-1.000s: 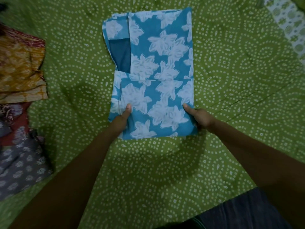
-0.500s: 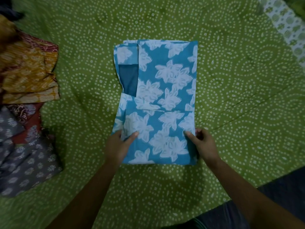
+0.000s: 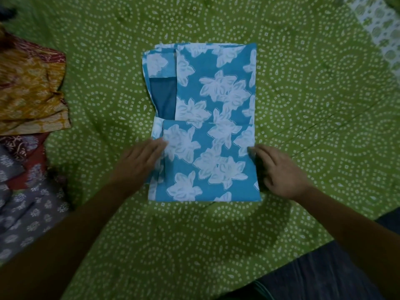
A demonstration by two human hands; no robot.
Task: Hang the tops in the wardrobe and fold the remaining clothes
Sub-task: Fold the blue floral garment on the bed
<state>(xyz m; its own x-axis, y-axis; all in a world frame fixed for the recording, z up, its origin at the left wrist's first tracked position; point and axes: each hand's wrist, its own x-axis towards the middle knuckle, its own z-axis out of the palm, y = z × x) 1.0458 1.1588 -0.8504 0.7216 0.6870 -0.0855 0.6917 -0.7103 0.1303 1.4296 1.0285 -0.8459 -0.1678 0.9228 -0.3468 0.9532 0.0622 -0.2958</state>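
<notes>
A blue garment with white flowers lies folded into a tall rectangle on the green bedsheet. Its lower third is folded up over the rest, and a plain darker blue patch shows at its left side. My left hand rests with straight fingers on the left edge of the lower fold. At the right edge of that fold my right hand touches the cloth with loosely spread fingers. Neither hand visibly pinches the fabric.
A heap of other clothes sits at the left edge: an orange patterned piece, a dark red one and a grey floral one. A white-and-green patterned cloth lies at the top right. A dark blue fabric shows at the bottom right.
Both hands held the garment's lower corners with thumbs on top. They have let go, and now lie flatter against its side edges. The garment sits lower in view.
</notes>
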